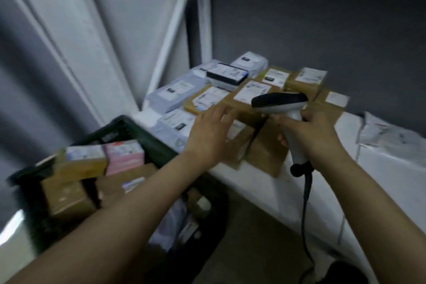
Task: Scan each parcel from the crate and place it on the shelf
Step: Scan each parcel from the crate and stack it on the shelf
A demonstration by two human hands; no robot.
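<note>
My right hand (pixel 315 136) grips the white handle of a barcode scanner (pixel 280 102), whose dark head points left over the shelf. My left hand (pixel 208 131) hovers with fingers spread and relaxed over a brown cardboard parcel (pixel 265 152) at the front of the white shelf (pixel 380 168). Whether the fingers touch it is unclear. Several labelled parcels, brown boxes (pixel 253 91) and grey mailer bags (pixel 170 94), lie in rows further back on the shelf. The dark green crate (pixel 138 129) at lower left holds more parcels, including a pink box (pixel 125 154) and a brown box (pixel 80 163).
White boards (pixel 76 53) lean against the wall at left. A white shelf upright (pixel 204 14) stands behind the parcels. A crumpled white bag (pixel 387 134) lies on the shelf at right. The scanner's black cable (pixel 306 214) hangs down toward the floor.
</note>
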